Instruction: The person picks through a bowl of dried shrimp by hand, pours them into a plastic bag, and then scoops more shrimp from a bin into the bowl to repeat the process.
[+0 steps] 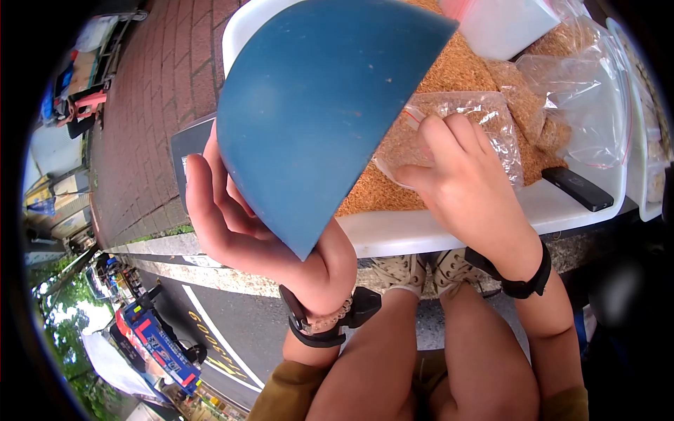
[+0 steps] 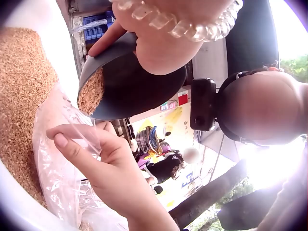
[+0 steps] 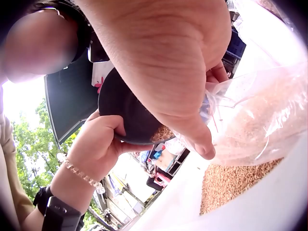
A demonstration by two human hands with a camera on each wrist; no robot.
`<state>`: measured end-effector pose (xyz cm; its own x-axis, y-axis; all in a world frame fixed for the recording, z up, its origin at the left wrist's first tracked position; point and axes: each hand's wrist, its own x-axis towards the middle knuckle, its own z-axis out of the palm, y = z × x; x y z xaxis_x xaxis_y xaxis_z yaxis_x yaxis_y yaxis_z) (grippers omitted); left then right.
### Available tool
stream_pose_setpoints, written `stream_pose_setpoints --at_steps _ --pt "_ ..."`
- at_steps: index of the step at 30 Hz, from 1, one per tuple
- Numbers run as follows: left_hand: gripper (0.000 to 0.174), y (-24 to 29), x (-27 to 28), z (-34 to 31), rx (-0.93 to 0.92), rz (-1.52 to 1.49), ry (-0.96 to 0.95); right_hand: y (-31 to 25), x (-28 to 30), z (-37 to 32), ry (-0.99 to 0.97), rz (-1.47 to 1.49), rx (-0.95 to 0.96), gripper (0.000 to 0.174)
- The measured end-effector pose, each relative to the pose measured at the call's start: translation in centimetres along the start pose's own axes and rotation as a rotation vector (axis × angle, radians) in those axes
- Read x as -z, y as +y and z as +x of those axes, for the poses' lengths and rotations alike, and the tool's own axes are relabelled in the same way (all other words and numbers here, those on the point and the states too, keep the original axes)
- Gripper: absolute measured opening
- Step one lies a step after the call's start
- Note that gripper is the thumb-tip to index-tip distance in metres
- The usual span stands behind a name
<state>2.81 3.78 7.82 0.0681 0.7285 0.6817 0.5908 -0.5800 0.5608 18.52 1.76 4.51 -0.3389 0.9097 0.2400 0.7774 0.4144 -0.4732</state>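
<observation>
In the head view, the left hand (image 1: 288,256) is gripping a blue bowl (image 1: 309,98) that is filling the upper middle of the frame, and is holding it tilted; the right hand (image 1: 470,182), right of centre, is pinching the edge of a clear plastic bag (image 1: 502,123); the bag is lying over brown grain (image 1: 379,196) in a white tub (image 1: 400,240); the bowl's low edge is best held right over the bag's mouth, since any offset would probably be letting grain miss it.

In the left wrist view, the bowl is sitting at upper centre, with grain gathering by its left rim; the right hand's thumb and fingers are pinching thin film below it; tilting slowly, by small turns of the wrist, should be giving a narrow, steady stream; how wide the mouth is standing, one cannot tell.

In the right wrist view, the left hand's thumb is pressing inside the bowl at centre left, a firm hold for tilting; the bag is spreading at right, above the grain; limp film is likely folding shut, so the pinch wants to be drawing the near lip outward.
</observation>
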Motion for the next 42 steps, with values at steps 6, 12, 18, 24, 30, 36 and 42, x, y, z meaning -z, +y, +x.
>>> stream_pose_setpoints --at_steps 6,12,18,24,30,36,42 --pt "0.07 0.0 0.0 -0.2 -0.01 0.058 -0.006 0.0 0.3 0.0 -0.011 0.025 0.003 0.018" --pt "0.066 0.3 0.2 -0.2 0.052 0.042 -0.033 0.5 -0.6 -0.1 0.09 0.031 0.049 0.019" --pt "0.065 0.2 0.3 -0.4 0.022 0.076 -0.051 0.4 -0.6 -0.1 0.085 0.057 0.029 0.018" --pt "0.064 0.3 0.2 -0.4 0.014 0.077 -0.046 0.7 -1.1 -0.1 0.129 -0.007 0.025 0.018" --pt "0.064 0.2 0.2 -0.5 -0.008 0.076 -0.037 0.7 -1.1 -0.1 0.143 -0.021 0.035 0.02" --pt "0.065 0.2 0.0 -0.3 -0.001 0.057 -0.023 0.8 -1.0 -0.1 0.1 -0.036 0.03 0.02" --pt "0.066 0.2 -0.1 -0.4 0.021 0.042 0.003 0.7 -1.2 -0.2 0.153 -0.023 0.038 0.019"
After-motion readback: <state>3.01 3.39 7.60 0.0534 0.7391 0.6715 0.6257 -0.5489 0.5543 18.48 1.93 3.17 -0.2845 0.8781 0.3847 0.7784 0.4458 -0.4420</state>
